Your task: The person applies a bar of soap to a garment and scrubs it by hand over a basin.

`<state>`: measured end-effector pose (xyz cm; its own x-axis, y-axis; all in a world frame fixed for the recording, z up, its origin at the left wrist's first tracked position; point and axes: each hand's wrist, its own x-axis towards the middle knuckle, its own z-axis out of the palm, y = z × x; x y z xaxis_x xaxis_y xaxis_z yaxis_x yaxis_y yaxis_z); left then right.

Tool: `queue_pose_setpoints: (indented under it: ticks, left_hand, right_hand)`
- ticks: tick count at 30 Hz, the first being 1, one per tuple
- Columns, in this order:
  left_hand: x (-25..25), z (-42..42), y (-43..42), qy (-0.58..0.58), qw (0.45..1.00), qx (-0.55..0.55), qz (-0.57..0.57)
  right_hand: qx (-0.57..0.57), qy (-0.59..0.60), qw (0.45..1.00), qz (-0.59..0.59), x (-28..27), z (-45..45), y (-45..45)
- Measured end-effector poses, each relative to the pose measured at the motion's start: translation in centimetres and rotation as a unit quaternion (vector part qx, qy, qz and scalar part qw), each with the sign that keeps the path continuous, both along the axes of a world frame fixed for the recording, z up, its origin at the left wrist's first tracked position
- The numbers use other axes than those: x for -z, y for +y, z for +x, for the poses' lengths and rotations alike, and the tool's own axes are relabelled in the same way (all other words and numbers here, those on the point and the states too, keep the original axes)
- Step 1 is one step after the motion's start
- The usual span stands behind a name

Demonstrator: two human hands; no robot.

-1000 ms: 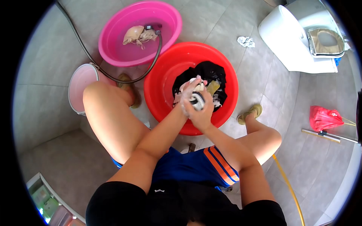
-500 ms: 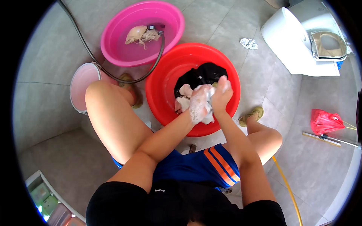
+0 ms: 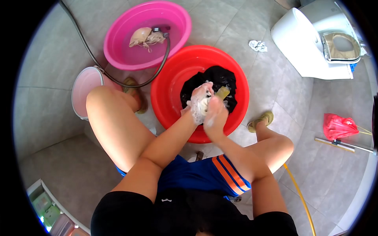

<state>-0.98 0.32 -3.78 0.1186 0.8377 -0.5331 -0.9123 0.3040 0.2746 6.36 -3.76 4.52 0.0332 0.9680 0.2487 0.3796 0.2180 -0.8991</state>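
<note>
Over the red basin [image 3: 163, 94], my left hand [image 3: 199, 96] is closed around a soapy white cloth [image 3: 204, 104]. Suds cover its back and wrist. My right hand [image 3: 215, 116] presses against the same cloth from the right, its fingers curled and partly hidden. Beneath both hands lies a wet black garment [image 3: 216, 74] in the basin. A yellow-green piece that looks like a bar of soap [image 3: 223, 93] rests on the black garment, just beyond my right hand.
A pink basin [image 3: 114, 23] behind holds water, beige cloth [image 3: 141, 37] and a shower head on a hose [image 3: 84, 43]. To the left stands a pale pink bucket [image 3: 80, 92]. A white toilet [image 3: 295, 43], a red bag [image 3: 338, 126] and a squeegee [image 3: 334, 144] are at right.
My hands have come together lower, with the right hand moving left and down onto the white cloth. The cloth is bunched up more, and the yellow-green bar shows more fully.
</note>
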Motion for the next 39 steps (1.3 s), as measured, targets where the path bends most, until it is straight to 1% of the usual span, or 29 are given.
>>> queue_pose_setpoints:
  ticks: [1, 3, 5, 7, 8, 9, 10, 11, 12, 13, 14, 15, 16, 17, 19, 20, 21, 23, 24, 27, 29, 30, 31, 32, 33, 35, 36, 37, 39]
  left_hand:
    - [-0.4, 0.3, -0.4, -0.015, 1.0, -0.022, -0.015]
    - [-2.6, 1.1, -1.5, -0.042, 0.996, -0.064, -0.046]
    - [-5.5, 1.2, -1.0, 0.01, 0.998, 0.01, -0.055]
    - [-7.6, 1.2, -0.6, 0.063, 0.992, 0.082, -0.067]
    - [-7.8, 0.3, -0.9, 0.086, 0.988, 0.125, 0.033]
    - [-9.2, 0.1, -1.2, 0.156, 0.979, 0.12, 0.046]
    - [-8.6, -0.5, -1.0, 0.297, 0.936, 0.17, 0.084]
    - [-7.7, -1.4, -0.6, 0.43, 0.868, 0.216, 0.122]
    - [-7.9, -1.8, -0.7, 0.598, 0.757, 0.202, 0.169]
    - [-8.3, -2.1, -0.5, 0.59, 0.734, 0.301, 0.153]
    - [-10.4, -2.6, -0.1, 0.576, 0.702, 0.395, 0.134]
    - [-11.8, -3.0, 0.1, 0.557, 0.664, 0.486, 0.114]
    - [-12.0, -2.8, 0.2, 0.562, 0.639, 0.509, 0.127]
    - [-11.1, -2.9, 0.1, 0.55, 0.69, 0.441, 0.165]
    - [-8.2, -3.1, -0.1, 0.509, 0.774, 0.295, 0.235]
    - [-8.6, -3.0, 0.2, 0.462, 0.82, 0.222, 0.254]
    - [-9.0, -3.5, 0.5, 0.456, 0.828, 0.197, 0.261]
    - [-10.4, -3.5, 0.1, 0.354, 0.897, 0.129, 0.233]
    - [-11.4, -3.5, -0.1, 0.299, 0.922, 0.113, 0.219]
    - [-12.2, -3.7, -0.9, 0.237, 0.943, 0.08, 0.219]
    - [-10.7, -4.6, -1.0, 0.117, 0.964, 0.058, 0.231]
    - [-10.2, -5.1, -1.2, 0.057, 0.972, 0.024, 0.227]
    - [-9.8, -5.3, -1.3, -0.004, 0.975, -0.01, 0.224]
    - [-9.2, -5.4, -0.9, -0.071, 0.988, -0.031, 0.13]
    - [-8.8, -5.3, -0.6, -0.085, 0.99, -0.042, 0.101]
    - [-8.3, -5.3, 0.1, -0.11, 0.991, -0.066, 0.042]
    - [-7.8, -5.1, 0.3, -0.13, 0.988, -0.073, 0.034]
    - [-7.3, -4.4, 0.3, -0.131, 0.986, -0.104, -0.021]
    - [3.0, -4.8, -0.2, -0.275, 0.952, 0.006, 0.135]
  right_hand:
    - [-0.021, 0.043, 0.999, 0.026, 0.3, -0.3, 0.0]
    - [-0.035, -0.039, 0.998, 0.038, 2.7, 1.5, 2.6]
    - [0.028, -0.04, 0.993, -0.107, 3.7, 3.1, 6.0]
    - [0.06, 0.014, 0.986, -0.156, 5.0, 4.7, 8.5]
    - [0.039, 0.047, 0.985, -0.16, 4.6, 4.9, 9.0]
    - [0.017, 0.08, 0.983, -0.164, 4.3, 5.0, 9.3]
    - [0.003, 0.11, 0.968, -0.224, 3.9, 5.2, 9.6]
    - [-0.025, 0.109, 0.967, -0.228, 2.7, 4.8, 9.6]
    - [-0.053, 0.107, 0.966, -0.231, 1.6, 4.3, 9.3]
    - [-0.082, 0.104, 0.963, -0.235, 0.6, 3.9, 8.8]
    - [-0.141, 0.081, 0.963, -0.215, -0.1, 3.8, 8.4]
    - [-0.191, 0.102, 0.956, -0.2, -0.6, 3.6, 8.0]
    - [-0.205, 0.078, 0.961, -0.166, -0.1, 3.9, 8.1]
    - [-0.218, 0.055, 0.965, -0.132, 0.4, 4.4, 8.3]
    - [-0.282, 0.192, 0.931, -0.131, -1.0, 5.0, 8.4]
    - [-0.321, 0.178, 0.917, -0.158, -1.2, 5.8, 8.8]
    - [-0.36, 0.144, 0.899, -0.203, -1.1, 5.9, 8.8]
    - [-0.432, 0.071, 0.852, -0.287, -1.3, 5.9, 8.7]
    - [-0.41, -0.004, 0.859, -0.306, 0.0, 5.7, 8.3]
    - [-0.352, 0.022, 0.859, -0.371, 5.9, 5.7, 7.4]
    - [-0.311, 0.104, 0.864, -0.382, 7.5, 6.4, 7.8]
    - [-0.273, 0.094, 0.884, -0.368, 7.1, 6.1, 8.2]
    - [-0.229, 0.141, 0.88, -0.391, 6.6, 6.3, 8.3]
    - [-0.188, 0.196, 0.879, -0.392, 6.6, 6.2, 8.5]
    - [-0.146, 0.25, 0.873, -0.393, 6.5, 6.0, 8.6]
    - [-0.078, 0.303, 0.893, -0.323, 6.8, 4.7, 8.0]
    - [-0.107, 0.276, 0.922, -0.25, 6.1, 3.7, 7.1]
    - [-0.136, 0.247, 0.943, -0.175, 5.5, 2.7, 6.0]
    - [-0.159, 0.186, 0.969, -0.045, -0.4, -0.7, 2.8]
